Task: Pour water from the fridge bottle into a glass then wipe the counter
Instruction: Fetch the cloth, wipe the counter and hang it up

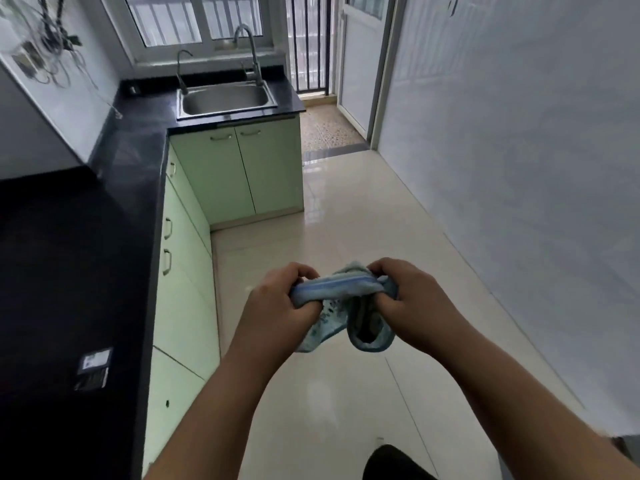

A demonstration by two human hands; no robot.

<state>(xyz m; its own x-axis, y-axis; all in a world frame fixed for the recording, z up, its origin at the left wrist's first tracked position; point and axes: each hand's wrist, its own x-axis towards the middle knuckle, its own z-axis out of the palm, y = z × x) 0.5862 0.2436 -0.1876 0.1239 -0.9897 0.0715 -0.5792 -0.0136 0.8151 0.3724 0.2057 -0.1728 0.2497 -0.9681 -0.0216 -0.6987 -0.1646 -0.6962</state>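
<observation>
A light blue cloth [346, 289] is held in the air over the floor, in front of me. My left hand [277, 303] grips its left end and my right hand [412, 296] grips its right end, so a band of it stretches between them while folds hang below. The black counter [79, 237] runs along my left side. No bottle or glass shows in this view.
A steel sink [227, 100] with two taps sits at the far end of the counter under a window. Pale green cabinets [239, 174] stand below. A small dark label [93, 368] lies on the near counter. Glossy tiled floor [363, 220] leads to a doorway [356, 64].
</observation>
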